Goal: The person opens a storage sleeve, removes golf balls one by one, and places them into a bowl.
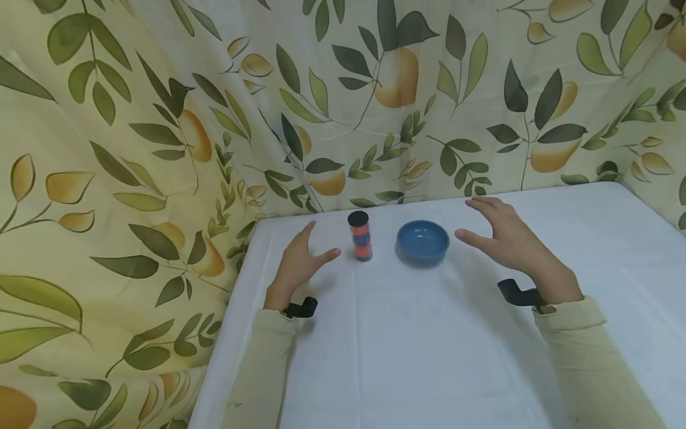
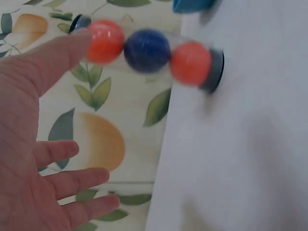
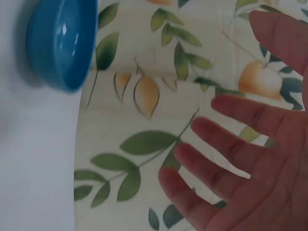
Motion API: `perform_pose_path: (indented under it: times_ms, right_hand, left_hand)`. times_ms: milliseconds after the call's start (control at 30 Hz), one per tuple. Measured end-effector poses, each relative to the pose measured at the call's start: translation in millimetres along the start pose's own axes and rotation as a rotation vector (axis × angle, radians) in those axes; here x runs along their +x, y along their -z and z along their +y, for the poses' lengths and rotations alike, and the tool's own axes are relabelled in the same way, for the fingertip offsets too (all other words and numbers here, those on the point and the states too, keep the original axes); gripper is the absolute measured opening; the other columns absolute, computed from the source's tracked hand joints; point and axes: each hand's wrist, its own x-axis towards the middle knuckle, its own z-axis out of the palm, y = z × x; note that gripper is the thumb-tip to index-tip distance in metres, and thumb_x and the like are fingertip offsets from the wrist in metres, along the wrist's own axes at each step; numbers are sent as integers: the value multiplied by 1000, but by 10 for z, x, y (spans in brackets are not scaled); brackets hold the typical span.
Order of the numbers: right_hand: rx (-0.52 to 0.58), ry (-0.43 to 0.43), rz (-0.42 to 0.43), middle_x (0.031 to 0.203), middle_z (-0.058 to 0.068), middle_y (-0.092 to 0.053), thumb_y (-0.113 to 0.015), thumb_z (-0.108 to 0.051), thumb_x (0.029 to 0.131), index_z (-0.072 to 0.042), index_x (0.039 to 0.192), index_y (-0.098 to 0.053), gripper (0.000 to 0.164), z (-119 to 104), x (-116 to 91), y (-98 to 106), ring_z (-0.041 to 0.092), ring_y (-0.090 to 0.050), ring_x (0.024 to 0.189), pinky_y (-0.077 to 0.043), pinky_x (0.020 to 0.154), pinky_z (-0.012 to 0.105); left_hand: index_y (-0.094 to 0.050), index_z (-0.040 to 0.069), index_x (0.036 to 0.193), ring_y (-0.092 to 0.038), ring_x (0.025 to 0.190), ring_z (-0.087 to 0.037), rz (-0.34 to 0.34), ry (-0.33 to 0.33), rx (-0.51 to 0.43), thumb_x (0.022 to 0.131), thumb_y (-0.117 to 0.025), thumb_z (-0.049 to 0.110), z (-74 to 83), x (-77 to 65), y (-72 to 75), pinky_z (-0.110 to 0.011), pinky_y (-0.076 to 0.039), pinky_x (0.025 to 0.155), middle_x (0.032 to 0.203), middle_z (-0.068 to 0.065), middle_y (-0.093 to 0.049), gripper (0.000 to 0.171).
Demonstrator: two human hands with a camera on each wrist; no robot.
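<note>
A clear tube with a black lid (image 1: 361,236) stands upright on the table, holding two orange-red balls and a dark blue ball (image 2: 147,50) between them. To its right sits a round blue bowl (image 1: 423,241), whose inside shows no contents in the head view. My left hand (image 1: 301,262) is held just left of the tube, fingers spread and thumb pointing toward it, with a gap between. On the other side, my right hand (image 1: 504,235) hovers to the right of the bowl, fingers extended and apart from it. Neither hand holds anything.
A white cloth covers the table (image 1: 407,357). Behind it and along the left hangs a curtain (image 1: 343,137) printed with leaves and fruit. Each wrist wears a small black camera, the right one (image 1: 518,293) above the cloth.
</note>
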Motion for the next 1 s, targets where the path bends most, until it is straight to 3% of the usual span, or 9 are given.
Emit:
perform_pose_path:
  times_ms: [100, 200, 400, 533, 733, 1000]
  right_hand:
    - [80, 48, -24, 158, 25, -39, -62, -47, 100, -4, 152, -42, 70, -122, -32, -52, 49, -36, 143, -36, 108, 73]
    - [145, 128, -25, 146, 20, -55, -62, -38, 102, -4, 144, -52, 55, -204, -52, -153, 41, -51, 132, -45, 104, 66]
    - [192, 239, -53, 117, 8, -73, -65, -25, 101, -6, 129, -64, 33, -260, -23, -379, 25, -67, 107, -53, 98, 54]
    - [178, 266, -81, 108, 1, -74, -67, -24, 100, -7, 126, -67, 30, -254, 11, -490, 17, -68, 100, -56, 92, 44]
    - [150, 291, -122, 104, 0, -74, -68, -21, 99, -4, 126, -67, 32, -260, 31, -613, 14, -67, 95, -57, 84, 33]
    - [171, 279, -191, 101, -1, -73, -68, -28, 99, -5, 126, -66, 35, -307, 29, -718, 12, -66, 92, -56, 80, 31]
  left_hand:
    - [-36, 22, 158, -44, 146, -37, -5, 14, -152, 83, -80, 56, 57, 35, -151, -57, -39, 116, 159, -12, -46, 94]
    - [-42, 20, 155, -50, 141, -37, -8, 5, -259, 85, -83, 45, 125, 89, -295, -55, -44, 113, 153, -14, -53, 85]
    - [-48, 15, 149, -56, 135, -37, -11, -27, -378, 83, -85, 36, 245, 194, -512, -52, -48, 108, 146, -17, -59, 79]
    - [-52, 16, 146, -61, 129, -35, -3, -24, -430, 84, -85, 35, 281, 236, -627, -50, -51, 105, 140, -15, -64, 73]
    - [-52, 11, 145, -65, 121, -34, 11, -32, -486, 87, -82, 24, 300, 261, -783, -50, -53, 102, 134, -16, -67, 67]
    - [-59, 8, 136, -70, 111, -31, 69, -59, -414, 87, -82, 18, 318, 309, -888, -44, -56, 95, 127, -15, -71, 55]
